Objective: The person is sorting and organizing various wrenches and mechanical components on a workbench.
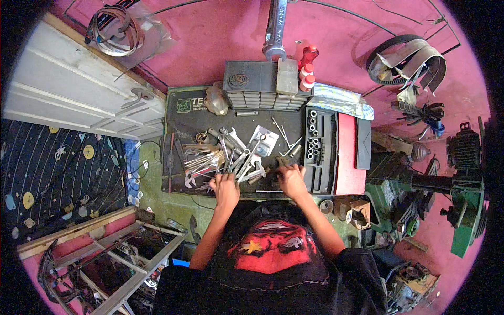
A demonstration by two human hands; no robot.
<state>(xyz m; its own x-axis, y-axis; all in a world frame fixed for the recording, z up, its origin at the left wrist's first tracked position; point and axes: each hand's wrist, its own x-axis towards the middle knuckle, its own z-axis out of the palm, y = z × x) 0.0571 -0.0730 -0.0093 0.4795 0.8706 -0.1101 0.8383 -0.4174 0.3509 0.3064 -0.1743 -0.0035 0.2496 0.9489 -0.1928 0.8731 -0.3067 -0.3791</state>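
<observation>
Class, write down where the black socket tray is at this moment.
In the head view, the black socket tray lies right of centre, between the person's right hand and the red panel.

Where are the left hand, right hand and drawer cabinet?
Left hand [226, 186]: head view, back of hand.
Right hand [292, 180]: head view, back of hand.
Drawer cabinet [267, 100]: head view, drawer fronts.

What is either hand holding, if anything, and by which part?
Cannot be told: the left hand is at the tool pile, the right hand beside it, any grip unclear.
</observation>
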